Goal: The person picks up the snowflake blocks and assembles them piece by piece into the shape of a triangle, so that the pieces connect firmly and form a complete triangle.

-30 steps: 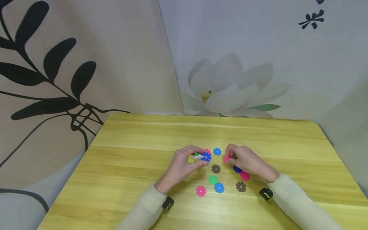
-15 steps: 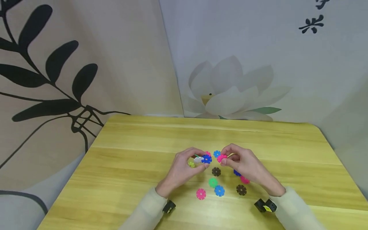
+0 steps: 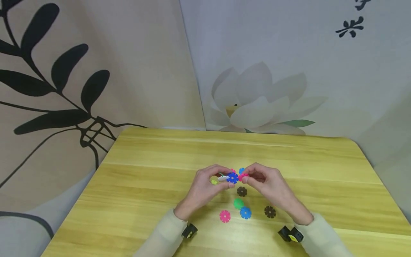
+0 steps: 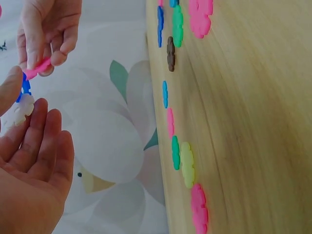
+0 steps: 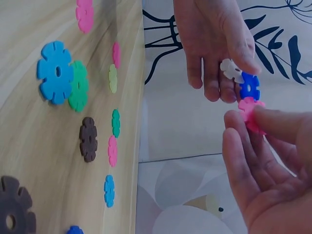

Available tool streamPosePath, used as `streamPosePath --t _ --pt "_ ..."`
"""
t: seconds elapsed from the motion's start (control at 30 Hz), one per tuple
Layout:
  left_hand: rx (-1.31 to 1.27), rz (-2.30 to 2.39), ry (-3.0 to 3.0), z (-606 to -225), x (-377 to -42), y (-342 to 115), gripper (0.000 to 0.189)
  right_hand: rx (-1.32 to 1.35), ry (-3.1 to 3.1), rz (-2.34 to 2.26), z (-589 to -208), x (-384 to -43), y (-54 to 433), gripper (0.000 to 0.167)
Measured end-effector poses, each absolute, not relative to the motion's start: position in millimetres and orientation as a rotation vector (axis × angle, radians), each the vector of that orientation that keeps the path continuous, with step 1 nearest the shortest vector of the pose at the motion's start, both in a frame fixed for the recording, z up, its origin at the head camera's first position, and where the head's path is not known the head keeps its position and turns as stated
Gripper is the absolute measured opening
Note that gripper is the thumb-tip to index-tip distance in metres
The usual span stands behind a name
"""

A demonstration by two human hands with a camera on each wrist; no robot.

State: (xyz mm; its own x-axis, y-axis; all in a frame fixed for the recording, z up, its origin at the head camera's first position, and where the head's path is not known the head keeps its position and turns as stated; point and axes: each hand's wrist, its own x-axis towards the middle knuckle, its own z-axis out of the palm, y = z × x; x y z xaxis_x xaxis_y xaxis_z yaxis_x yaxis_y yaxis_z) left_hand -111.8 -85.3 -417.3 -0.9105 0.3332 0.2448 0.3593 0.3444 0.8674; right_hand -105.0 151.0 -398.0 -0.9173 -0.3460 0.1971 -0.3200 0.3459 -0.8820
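My left hand (image 3: 207,187) pinches a dark blue notched plastic disc (image 3: 232,177) between thumb and fingers, above the table. A white notched disc (image 5: 231,70) is joined to the blue one on its left. My right hand (image 3: 271,185) pinches a pink notched disc (image 5: 251,113) by thumb and fingertips. The pink disc's edge meets the right edge of the blue disc, as the right wrist view shows. In the left wrist view the three discs form a row between the two hands, partly covered by the left thumb (image 4: 9,90).
On the wooden table (image 3: 154,200) lie several loose notched discs: pink (image 3: 225,216), green (image 3: 238,203), light blue (image 3: 245,213), brown (image 3: 270,212) and yellow (image 3: 214,181). A printed cloth (image 3: 269,64) hangs behind the table's far edge. Each wrist carries a small black camera (image 3: 189,231).
My right hand has lifted the pink disc and carried it left until it meets the blue disc. My left hand has stayed nearly in place with the blue and white discs.
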Motion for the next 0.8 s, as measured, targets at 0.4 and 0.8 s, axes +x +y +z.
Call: streamPosePath --t 0.4,0.8 --pt "-0.65 -1.832 -2.497 -408 -109 -87 0.031 -1.028 2.881 -1.58 -397 -100 144 0.019" --pt "-0.637 -1.849 -2.48 -402 -109 -85 0.03 -1.032 2.86 -1.674 -396 -98 140 0.018"
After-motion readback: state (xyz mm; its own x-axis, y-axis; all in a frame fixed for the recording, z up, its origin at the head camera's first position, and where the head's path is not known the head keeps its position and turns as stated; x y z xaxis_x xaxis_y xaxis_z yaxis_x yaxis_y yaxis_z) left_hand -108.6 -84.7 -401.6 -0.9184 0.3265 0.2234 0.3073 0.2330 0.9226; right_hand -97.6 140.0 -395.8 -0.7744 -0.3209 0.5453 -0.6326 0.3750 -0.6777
